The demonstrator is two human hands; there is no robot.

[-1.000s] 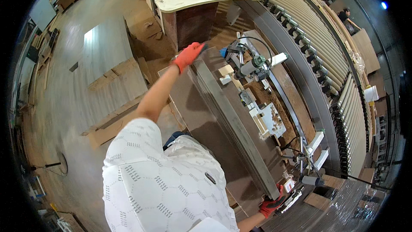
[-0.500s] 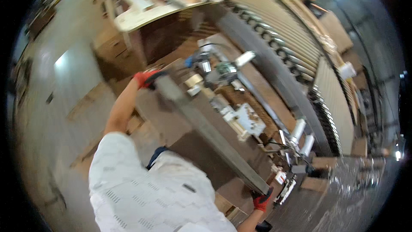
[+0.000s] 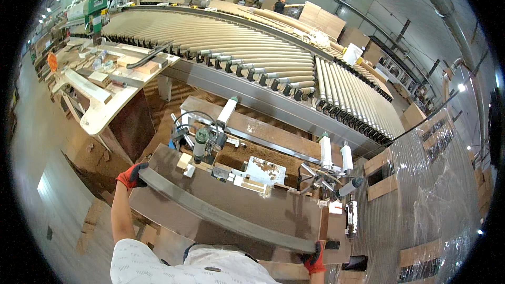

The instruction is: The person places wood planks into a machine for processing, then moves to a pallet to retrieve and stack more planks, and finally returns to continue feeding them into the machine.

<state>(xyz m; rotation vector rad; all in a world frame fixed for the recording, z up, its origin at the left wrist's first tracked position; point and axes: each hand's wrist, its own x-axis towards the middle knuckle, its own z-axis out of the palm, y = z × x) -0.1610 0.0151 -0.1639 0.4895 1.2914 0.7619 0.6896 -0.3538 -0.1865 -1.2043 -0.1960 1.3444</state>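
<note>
A long, narrow grey board (image 3: 226, 219) lies between my hands above the brown worktable (image 3: 226, 192), close to my body. My left hand (image 3: 132, 176), in a red and black glove, grips its far left end. The right hand (image 3: 314, 259), gloved the same way, is closed around its near right end; some of those fingers are hidden. Whether the board touches the table I cannot tell. Beyond it stand a green and grey cylindrical device (image 3: 200, 144) with hoses, a light metal plate (image 3: 265, 170) with brown patches, and white pneumatic cylinders (image 3: 325, 151).
A roller conveyor (image 3: 252, 63) runs across behind the worktable. At left stands a wooden bench (image 3: 126, 94) with offcuts and tools. Film-wrapped stacked sheets (image 3: 410, 210) rise at right. Brown dust lies under the bench. A person (image 3: 279, 4) is far behind the conveyor.
My view has swung round and levelled, so the board now runs more crosswise in the picture. Both hands keep their hold on its ends.
</note>
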